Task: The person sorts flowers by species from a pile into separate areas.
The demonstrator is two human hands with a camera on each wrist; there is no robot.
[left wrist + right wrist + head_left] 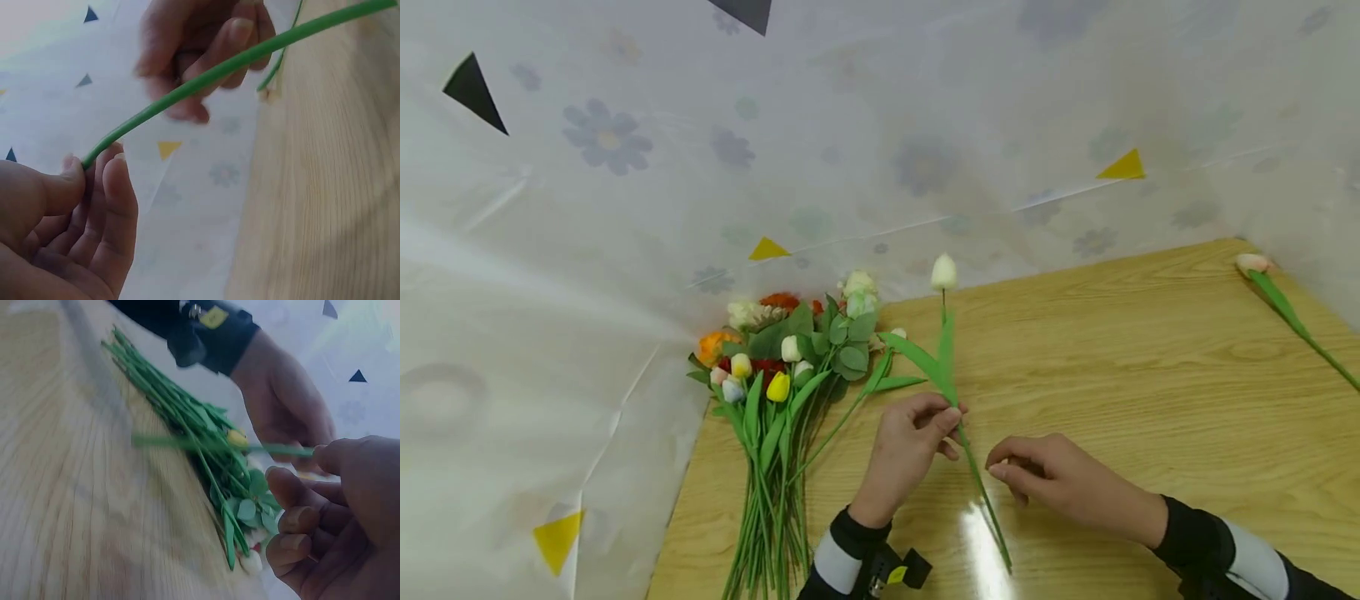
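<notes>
Two hands work over the wooden table [1150, 350] — the left hand [910, 446] pinches one white tulip [943, 272] by its stem, bloom raised; the right hand [1060, 479], fingers curled, holds nothing. One bouquet [782, 367] lies left; one pink tulip [1253, 263] far right.

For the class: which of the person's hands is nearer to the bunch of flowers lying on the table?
Left. The left hand is just right of the bunch of flowers; the right hand sits farther right.

Both hands are bare. Black sleeves with white bands cover the forearms. The left wrist [880, 567] carries a black strapped device with a yellow tag.
</notes>
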